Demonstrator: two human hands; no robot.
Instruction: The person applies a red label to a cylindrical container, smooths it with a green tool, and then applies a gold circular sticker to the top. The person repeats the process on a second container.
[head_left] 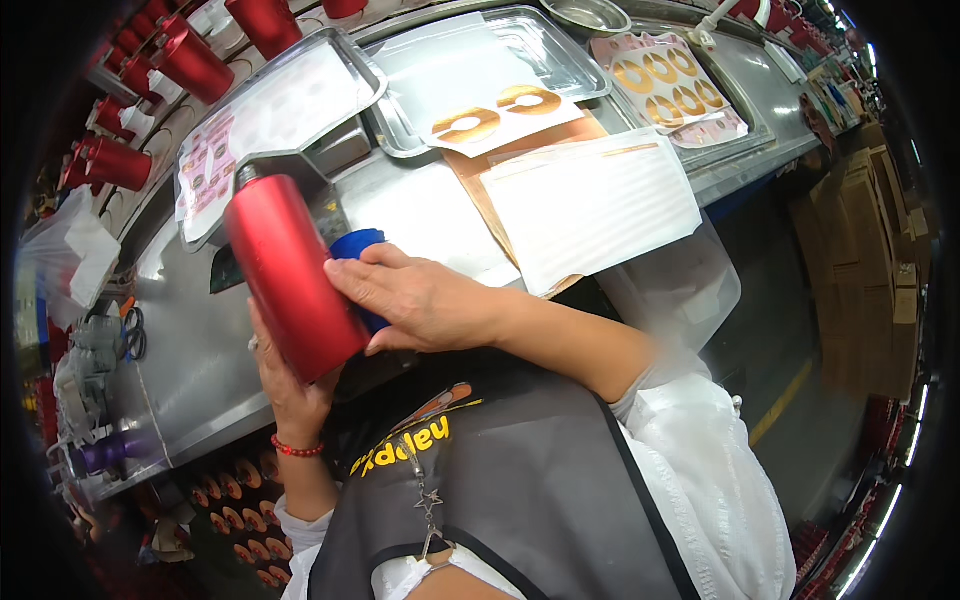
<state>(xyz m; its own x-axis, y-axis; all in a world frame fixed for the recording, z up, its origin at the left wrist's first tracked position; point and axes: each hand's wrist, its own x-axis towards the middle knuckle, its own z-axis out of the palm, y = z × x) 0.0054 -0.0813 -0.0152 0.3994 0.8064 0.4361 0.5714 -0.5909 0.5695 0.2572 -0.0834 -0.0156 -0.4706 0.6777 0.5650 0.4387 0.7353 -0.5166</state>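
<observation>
Above the steel worktop (190, 335), the left hand (290, 392) curls round a tilted red bottle (288, 265) while the right hand (415, 300), fingers extended, seems to smooth its side, next needing steady support; whether it grips the blue object (357, 242) is unclear.

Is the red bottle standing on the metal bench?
No, the red bottle is held tilted in the left hand, with the right hand against its side.
</observation>
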